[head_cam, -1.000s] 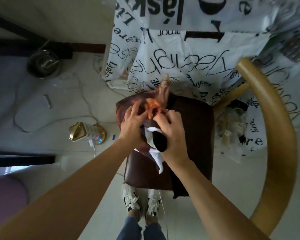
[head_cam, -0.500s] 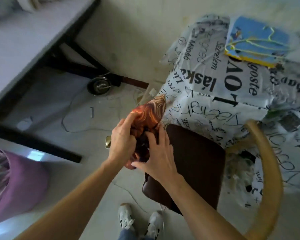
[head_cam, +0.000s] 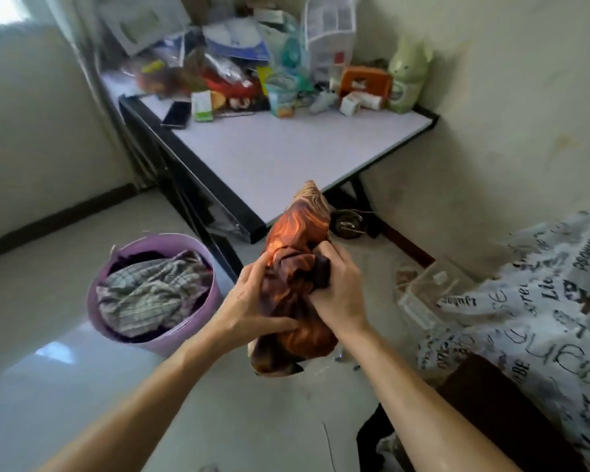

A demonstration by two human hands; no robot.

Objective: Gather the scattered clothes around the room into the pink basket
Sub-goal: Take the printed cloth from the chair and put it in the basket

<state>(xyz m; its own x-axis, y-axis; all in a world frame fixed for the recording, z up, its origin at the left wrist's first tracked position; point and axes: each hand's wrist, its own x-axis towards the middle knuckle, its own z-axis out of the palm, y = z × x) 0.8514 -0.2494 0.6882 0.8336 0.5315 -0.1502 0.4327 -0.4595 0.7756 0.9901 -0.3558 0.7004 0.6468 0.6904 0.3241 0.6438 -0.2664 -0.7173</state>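
Both my hands hold a bunched orange-and-brown patterned garment (head_cam: 295,240) in mid-air at the centre of the head view. My left hand (head_cam: 252,304) grips its left side and my right hand (head_cam: 338,287) clutches its right side, along with a dark piece of cloth. The pink basket (head_cam: 198,323) stands on the floor to the left of my hands, a short way off. A grey checked garment (head_cam: 150,294) fills most of the basket, with dark purple cloth under it.
A white-topped table with a black frame (head_cam: 286,158) stands behind, its far end heaped with boxes, bottles and bags. A bed with a lettered black-and-white cover (head_cam: 532,311) lies at the right, and a dark brown chair seat (head_cam: 491,403) sits at lower right.
The garments have come up off the brown chair seat, held in both hands. My view has swung left and up, bringing the basket and table into sight.
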